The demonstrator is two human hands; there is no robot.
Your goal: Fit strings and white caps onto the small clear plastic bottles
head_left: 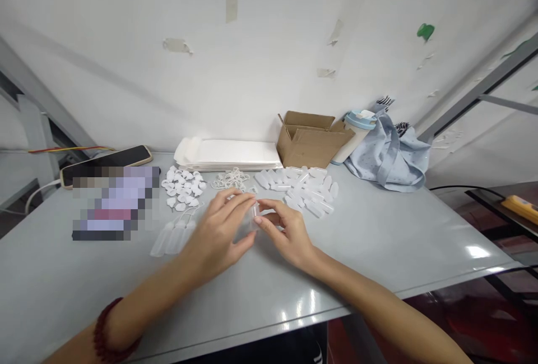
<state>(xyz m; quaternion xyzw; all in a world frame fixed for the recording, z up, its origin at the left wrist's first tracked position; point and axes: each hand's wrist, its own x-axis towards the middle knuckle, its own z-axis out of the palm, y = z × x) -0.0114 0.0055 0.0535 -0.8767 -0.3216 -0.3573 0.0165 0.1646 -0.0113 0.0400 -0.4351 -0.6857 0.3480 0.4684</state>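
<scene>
Between my two hands, above the middle of the table, is a small translucent plastic tube [254, 215]. My left hand [221, 229] closes on it from the left, with fingertips at its top and the thumb near its lower end. From the right, my right hand [290, 232] pinches it between thumb and fingers. Beyond my hands lie a pile of similar translucent tubes [313, 190], a heap of thin white string loops [231, 179] and a cluster of small white caps [182, 184]. Several tubes with strings attached [172, 238] lie side by side left of my left hand.
Flat white boxes [235, 153] and an open brown cardboard box [313, 142] stand against the wall. At the right are a lidded cup [355, 134] and a light blue cloth bag [386, 151]. A phone [109, 162] with a white cable and a blurred-out device [121, 201] lie left.
</scene>
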